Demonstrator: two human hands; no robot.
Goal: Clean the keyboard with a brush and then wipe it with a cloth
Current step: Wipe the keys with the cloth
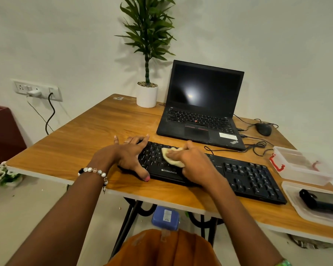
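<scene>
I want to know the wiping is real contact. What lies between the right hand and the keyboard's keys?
In the head view, a pale yellow cloth lies under the right hand, pressed onto the black keyboard.

A wooden table (pixel 88 131) carries everything here. The black keyboard (pixel 248 177) lies flat near its front edge. Behind the keyboard, an open laptop (pixel 200 104). Left of the laptop, at the back edge, a white potted plant (pixel 146 96). Right of the laptop, a black mouse (pixel 263 129), its cable looping towards the keyboard. Right of the keyboard, two clear plastic boxes (pixel 304 167).
</scene>
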